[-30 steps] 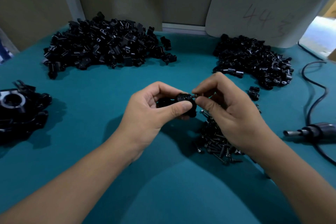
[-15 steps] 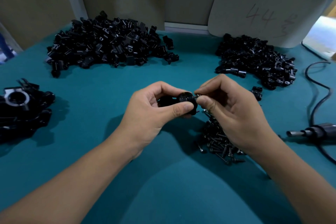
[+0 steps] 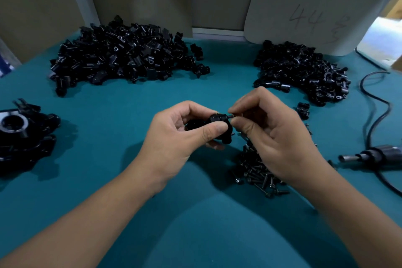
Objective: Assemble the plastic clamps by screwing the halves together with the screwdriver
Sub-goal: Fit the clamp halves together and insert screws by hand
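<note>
At the centre of the frame the left hand (image 3: pixel 174 137) grips a black clamp (image 3: pixel 219 123). The right hand (image 3: pixel 272 137) pinches a screw (image 3: pixel 230 116) at its top, the screwdriver (image 3: pixel 369 155) lying at far right.

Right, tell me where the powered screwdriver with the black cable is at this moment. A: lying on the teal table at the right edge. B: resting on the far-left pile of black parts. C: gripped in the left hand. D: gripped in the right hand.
A: the powered screwdriver lies on the teal table at the right edge, untouched, while the right hand pinches a small screw at the black plastic clamp in the left hand.
</note>
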A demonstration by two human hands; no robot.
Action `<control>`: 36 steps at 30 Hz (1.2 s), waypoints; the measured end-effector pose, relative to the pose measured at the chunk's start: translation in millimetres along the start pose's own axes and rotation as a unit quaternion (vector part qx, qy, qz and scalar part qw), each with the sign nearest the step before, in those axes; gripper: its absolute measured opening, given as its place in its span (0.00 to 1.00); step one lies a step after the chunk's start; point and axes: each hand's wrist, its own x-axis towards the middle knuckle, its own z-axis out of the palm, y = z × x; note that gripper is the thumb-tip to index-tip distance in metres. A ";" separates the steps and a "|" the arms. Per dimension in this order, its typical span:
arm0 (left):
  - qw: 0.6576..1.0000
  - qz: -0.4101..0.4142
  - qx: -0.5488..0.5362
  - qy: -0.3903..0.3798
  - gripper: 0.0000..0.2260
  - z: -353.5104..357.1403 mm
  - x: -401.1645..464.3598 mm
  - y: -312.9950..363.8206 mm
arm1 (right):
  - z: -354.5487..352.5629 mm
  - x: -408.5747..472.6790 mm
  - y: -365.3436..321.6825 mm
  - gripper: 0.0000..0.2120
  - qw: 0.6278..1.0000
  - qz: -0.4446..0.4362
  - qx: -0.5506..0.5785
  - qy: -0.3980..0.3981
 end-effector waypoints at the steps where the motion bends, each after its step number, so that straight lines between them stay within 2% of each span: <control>1: 1.000 -0.009 -0.009 -0.006 0.13 -0.6 0.2 -0.1 | -1.2 0.4 0.8 0.04 1.000 -0.009 0.008 0.001; 6: 0.998 -0.047 -0.035 -0.029 0.08 -0.6 0.6 1.6 | -4.6 2.5 1.2 0.08 0.998 -0.034 0.045 0.002; 12: 1.000 -0.010 -0.008 -0.004 0.11 0.5 0.3 1.5 | -3.3 -0.2 -1.4 0.02 0.999 0.033 -0.007 -0.009; 16: 0.999 0.018 0.026 0.023 0.15 3.3 0.2 1.4 | 3.7 -1.4 -4.0 0.05 0.997 0.051 -0.041 -0.040; 20: 0.999 0.009 0.026 0.020 0.12 3.0 0.2 2.0 | 7.0 -2.3 -4.2 0.06 0.998 0.043 -0.042 -0.027; 23: 1.000 -0.022 0.001 0.005 0.11 0.3 0.5 1.7 | 5.5 -1.2 -1.6 0.01 1.000 0.020 -0.006 0.002; 31: 0.998 -0.065 -0.004 -0.014 0.15 -5.5 0.9 0.2 | -0.1 1.1 4.1 0.07 0.993 -0.003 0.116 0.008; 36: 0.998 -0.047 0.037 0.003 0.16 -7.1 1.0 0.3 | -3.5 2.9 1.3 0.09 0.994 0.001 0.112 0.019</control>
